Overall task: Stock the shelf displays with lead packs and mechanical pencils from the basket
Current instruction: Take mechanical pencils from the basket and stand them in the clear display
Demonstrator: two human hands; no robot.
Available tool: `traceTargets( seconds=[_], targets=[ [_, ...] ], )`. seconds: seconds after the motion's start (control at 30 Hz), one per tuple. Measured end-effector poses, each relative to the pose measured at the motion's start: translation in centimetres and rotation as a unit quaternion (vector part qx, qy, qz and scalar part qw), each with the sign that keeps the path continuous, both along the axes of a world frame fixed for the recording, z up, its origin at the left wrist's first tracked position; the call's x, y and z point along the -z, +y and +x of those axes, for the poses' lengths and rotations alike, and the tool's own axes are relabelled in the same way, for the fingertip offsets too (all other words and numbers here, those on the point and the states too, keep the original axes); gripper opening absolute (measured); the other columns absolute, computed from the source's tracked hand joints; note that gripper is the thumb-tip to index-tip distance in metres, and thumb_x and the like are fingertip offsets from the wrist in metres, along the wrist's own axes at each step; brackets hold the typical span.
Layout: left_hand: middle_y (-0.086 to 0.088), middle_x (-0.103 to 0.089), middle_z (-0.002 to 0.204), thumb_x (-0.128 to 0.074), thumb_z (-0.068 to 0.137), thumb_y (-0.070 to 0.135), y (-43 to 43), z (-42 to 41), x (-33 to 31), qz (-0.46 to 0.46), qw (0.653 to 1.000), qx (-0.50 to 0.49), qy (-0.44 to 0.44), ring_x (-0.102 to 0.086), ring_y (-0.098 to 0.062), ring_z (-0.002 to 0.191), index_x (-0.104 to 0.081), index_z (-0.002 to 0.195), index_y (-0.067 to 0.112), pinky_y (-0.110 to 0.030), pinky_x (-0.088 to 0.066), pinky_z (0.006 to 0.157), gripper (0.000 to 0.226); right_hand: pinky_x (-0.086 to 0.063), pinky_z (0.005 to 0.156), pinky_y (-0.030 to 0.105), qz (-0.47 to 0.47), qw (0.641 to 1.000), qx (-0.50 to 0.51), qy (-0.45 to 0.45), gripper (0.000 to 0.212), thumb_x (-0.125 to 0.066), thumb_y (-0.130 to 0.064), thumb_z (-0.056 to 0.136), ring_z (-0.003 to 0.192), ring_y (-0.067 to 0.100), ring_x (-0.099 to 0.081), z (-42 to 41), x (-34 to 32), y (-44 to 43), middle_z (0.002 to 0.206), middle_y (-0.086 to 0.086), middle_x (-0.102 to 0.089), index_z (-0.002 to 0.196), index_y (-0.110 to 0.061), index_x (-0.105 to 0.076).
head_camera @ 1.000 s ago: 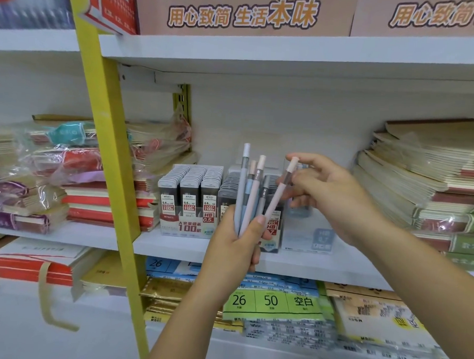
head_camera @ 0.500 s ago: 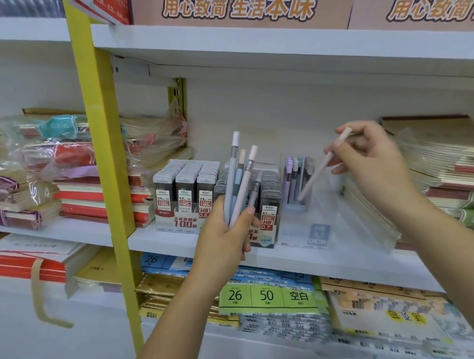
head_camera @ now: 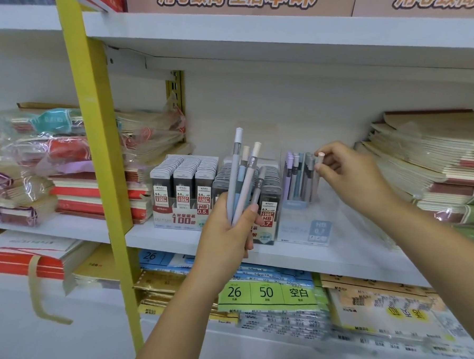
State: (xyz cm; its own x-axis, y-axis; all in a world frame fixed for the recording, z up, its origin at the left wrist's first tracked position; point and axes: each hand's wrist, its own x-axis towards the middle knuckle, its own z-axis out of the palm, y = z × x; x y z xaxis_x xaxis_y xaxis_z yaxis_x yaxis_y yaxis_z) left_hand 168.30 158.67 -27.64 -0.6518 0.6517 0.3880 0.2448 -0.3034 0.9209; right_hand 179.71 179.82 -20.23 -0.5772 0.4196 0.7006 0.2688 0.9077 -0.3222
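My left hand (head_camera: 232, 230) grips a bundle of several pastel mechanical pencils (head_camera: 243, 177), held upright in front of the middle shelf. My right hand (head_camera: 349, 171) pinches the top of one pale pink pencil (head_camera: 317, 178) that stands upright in the clear pencil display box (head_camera: 304, 226), beside several purple, blue and grey pencils (head_camera: 296, 174) standing there. Two display boxes of lead packs (head_camera: 183, 187) fill the shelf left of the pencil box; my left hand covers part of the 0.7 box (head_camera: 268, 208).
Stacked notebooks (head_camera: 434, 167) lie at the right of the white shelf (head_camera: 172, 239), wrapped notebook bundles (head_camera: 39, 155) at the left. A yellow upright post (head_camera: 95, 133) slants across the left. Paper packs (head_camera: 268, 293) fill the lower shelf. The basket is out of sight.
My right hand pulled one pink pencil from the left hand's bundle, carried it right, and lowered it upright into the clear display box. The left hand stayed nearly still.
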Motion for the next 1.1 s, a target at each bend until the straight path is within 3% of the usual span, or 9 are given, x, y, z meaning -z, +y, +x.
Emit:
traceTargets(
  seconds=[0.23,0.37,0.53,0.77,0.87,0.93,1.03,1.1],
  targets=[
    [0.007,-0.07,0.077,-0.056,0.101,0.026,0.3,0.0,0.3,-0.002,1.0,0.004,-0.002,-0.05,-0.006,0.048,-0.056,0.104,0.026,-0.02,-0.043,0.045,0.003,-0.034,0.066,0.025,0.028,0.999,0.016,0.014,0.017,-0.063,-0.018,0.092,0.078,0.014,-0.054,-0.3,0.0,0.7,0.085,-0.006,-0.062,0.107,-0.018,-0.057],
    [0.006,-0.07,0.077,-0.056,0.101,0.027,0.4,-0.1,0.4,-0.001,1.0,0.002,-0.004,-0.05,-0.007,0.048,-0.056,0.104,0.026,-0.02,-0.044,0.046,0.003,-0.031,0.066,0.026,0.049,0.998,0.026,-0.009,0.015,-0.064,-0.022,0.09,0.087,0.012,-0.052,-0.3,0.4,0.9,0.084,-0.009,-0.06,0.102,-0.025,-0.055],
    [0.007,-0.07,0.077,-0.056,0.101,0.027,0.6,-0.1,0.4,-0.001,1.0,0.004,-0.007,-0.05,-0.007,0.048,-0.055,0.103,0.027,-0.02,-0.044,0.045,0.003,-0.034,0.065,0.029,0.044,0.999,0.025,0.009,0.028,-0.068,-0.022,0.088,0.084,0.016,-0.052,-0.2,0.3,1.2,0.081,-0.003,-0.063,0.101,-0.032,-0.045],
    [0.01,-0.068,0.071,-0.056,0.101,0.028,0.7,0.0,0.6,-0.005,1.0,0.004,-0.006,-0.05,-0.006,0.049,-0.057,0.104,0.024,-0.019,-0.045,0.047,0.006,-0.03,0.071,0.03,0.08,0.992,0.092,-0.015,0.022,-0.07,-0.024,0.086,0.096,0.017,-0.04,-0.6,0.4,2.2,0.098,0.0,-0.061,0.106,-0.019,-0.062],
    [0.014,-0.062,0.059,-0.056,0.1,0.031,0.8,-0.1,0.7,-0.011,1.0,0.005,-0.009,-0.05,-0.004,0.048,-0.059,0.107,0.017,-0.017,-0.044,0.047,0.015,-0.03,0.077,0.03,0.043,0.992,0.112,-0.044,0.023,-0.069,-0.022,0.087,0.106,0.025,-0.041,-0.8,0.6,2.5,0.106,0.009,-0.056,0.108,-0.017,-0.064],
    [0.012,-0.065,0.064,-0.057,0.1,0.031,0.7,0.0,0.6,-0.01,1.0,0.013,-0.02,-0.05,-0.005,0.048,-0.059,0.108,0.017,-0.017,-0.044,0.048,0.015,-0.029,0.079,0.029,0.021,0.991,0.119,-0.052,0.022,-0.065,-0.025,0.09,0.111,0.026,-0.04,-0.8,0.5,2.2,0.109,0.011,-0.055,0.111,-0.018,-0.065],
    [0.007,-0.071,0.079,-0.057,0.1,0.031,0.6,0.1,0.4,0.0,0.999,0.034,-0.039,-0.051,-0.006,0.05,-0.059,0.107,0.022,-0.02,-0.045,0.048,0.011,-0.031,0.083,0.026,0.043,0.993,0.108,0.021,0.021,-0.058,-0.024,0.095,0.108,0.025,-0.046,-0.4,-0.1,0.3,0.106,0.004,-0.053,0.112,-0.016,-0.066],
    [0.005,-0.072,0.082,-0.057,0.101,0.031,0.6,0.1,0.4,0.005,0.998,0.049,-0.041,-0.051,-0.006,0.051,-0.059,0.108,0.024,-0.02,-0.045,0.049,0.01,-0.037,0.077,0.02,0.034,0.994,0.053,0.086,0.016,-0.056,-0.023,0.095,0.093,0.016,-0.055,-0.1,-0.5,-2.3,0.095,-0.007,-0.056,0.107,-0.02,-0.067]
  ],
)
